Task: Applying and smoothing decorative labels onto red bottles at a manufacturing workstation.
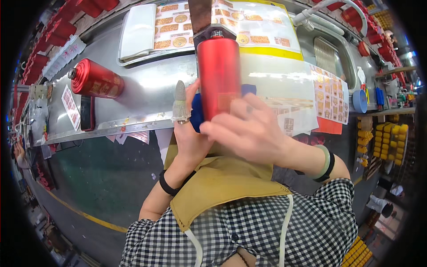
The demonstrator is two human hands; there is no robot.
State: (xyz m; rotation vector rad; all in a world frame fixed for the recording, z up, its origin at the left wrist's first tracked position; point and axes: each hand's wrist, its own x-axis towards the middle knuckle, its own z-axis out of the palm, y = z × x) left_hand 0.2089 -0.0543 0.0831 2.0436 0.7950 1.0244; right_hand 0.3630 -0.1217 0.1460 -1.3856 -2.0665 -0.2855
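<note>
In front of me a red cylindrical bottle [212, 71] points away, its metal cap at the far end. A small gold label [226, 101] shows near its lower end. My left hand [192, 138] is closed at its lower left side, some fingers hidden behind it. A grey finger cot [179, 95] covers one digit, which sticks up. Blue cloth [195, 113] shows on both sides of the bottle by that hand. My right hand [253, 129] lies over the bottle's lower right, by the label; its fingers are curled and smeared by motion.
Another red bottle [98, 80] lies on the metal bench at left, beside a dark phone-like slab [87, 113]. Sheets of gold stickers [262, 26] lie at the back. More sticker sheets [331, 95] hang at the right edge, near a sink [351, 66] and a blue tape roll [359, 101].
</note>
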